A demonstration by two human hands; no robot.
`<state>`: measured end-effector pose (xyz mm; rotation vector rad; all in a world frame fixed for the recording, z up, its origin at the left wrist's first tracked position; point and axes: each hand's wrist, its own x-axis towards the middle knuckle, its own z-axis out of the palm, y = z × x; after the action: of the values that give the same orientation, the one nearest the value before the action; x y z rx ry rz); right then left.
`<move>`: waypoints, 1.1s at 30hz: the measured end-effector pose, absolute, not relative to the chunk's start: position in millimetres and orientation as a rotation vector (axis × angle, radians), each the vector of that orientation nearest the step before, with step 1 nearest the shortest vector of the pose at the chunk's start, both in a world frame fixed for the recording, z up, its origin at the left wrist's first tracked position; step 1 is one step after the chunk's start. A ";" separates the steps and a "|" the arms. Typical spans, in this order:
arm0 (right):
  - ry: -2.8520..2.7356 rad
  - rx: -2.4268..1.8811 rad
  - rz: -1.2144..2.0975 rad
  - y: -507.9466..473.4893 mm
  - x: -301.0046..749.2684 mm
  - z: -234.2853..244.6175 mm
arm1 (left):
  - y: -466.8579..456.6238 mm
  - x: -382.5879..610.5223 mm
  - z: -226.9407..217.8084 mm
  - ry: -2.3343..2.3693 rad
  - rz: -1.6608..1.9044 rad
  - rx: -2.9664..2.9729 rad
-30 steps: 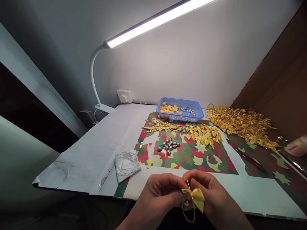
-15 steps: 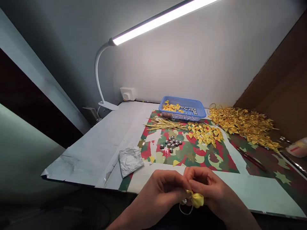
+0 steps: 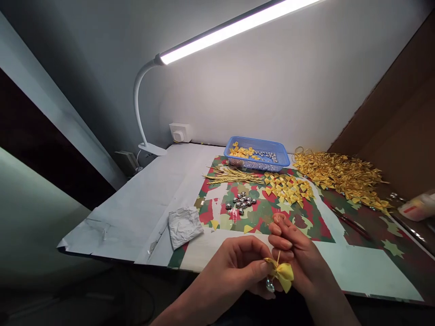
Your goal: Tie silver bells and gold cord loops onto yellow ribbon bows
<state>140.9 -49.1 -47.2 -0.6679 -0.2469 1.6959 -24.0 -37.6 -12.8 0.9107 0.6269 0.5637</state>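
Note:
Between the thumb and fingers of my left hand [image 3: 238, 267] is a yellow ribbon bow [image 3: 284, 273], held just past the table's front edge. A small silver bell [image 3: 270, 285] hangs beneath the bow, beside my fingertips. From the bow's middle a thin gold cord [image 3: 279, 256] rises toward my right hand [image 3: 295, 246], whose thumb and forefinger are pinched together above it. The cord's upper part is hidden by my right fingers. Beyond my hands, loose silver bells [image 3: 241, 201] and a spread of yellow bows [image 3: 288, 188] lie on a patterned sheet [image 3: 258, 222].
Behind the gold cords [image 3: 234, 175] stands a blue basket [image 3: 287, 163] of bows and bells. A heap of finished-looking gold pieces [image 3: 340, 174] lies right, near tweezers [image 3: 351, 222] and a bottle [image 3: 418, 207]. A crumpled white tissue [image 3: 185, 226] lies left, under a lamp [image 3: 238, 31].
My right hand has risen away from the bow, with its fingers pinched. The cord loop below the bow no longer shows; cord now rises above it. My left hand still holds the bow.

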 end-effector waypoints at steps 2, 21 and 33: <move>-0.239 -0.658 1.663 -47.0 140.9 -45.0 | -37.8 -23.3 -13.1 0.654 0.585 0.925; -0.474 -0.790 1.464 -44.1 147.0 -48.5 | -43.6 -26.8 -9.4 0.708 0.696 1.119; -1.186 -1.314 1.077 -98.5 132.5 -17.1 | -46.3 -31.3 -2.3 0.676 0.658 1.239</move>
<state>132.5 -98.5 -17.1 -1.3142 -1.1855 1.0765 -31.3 -46.3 -2.3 1.2392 0.6762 0.6578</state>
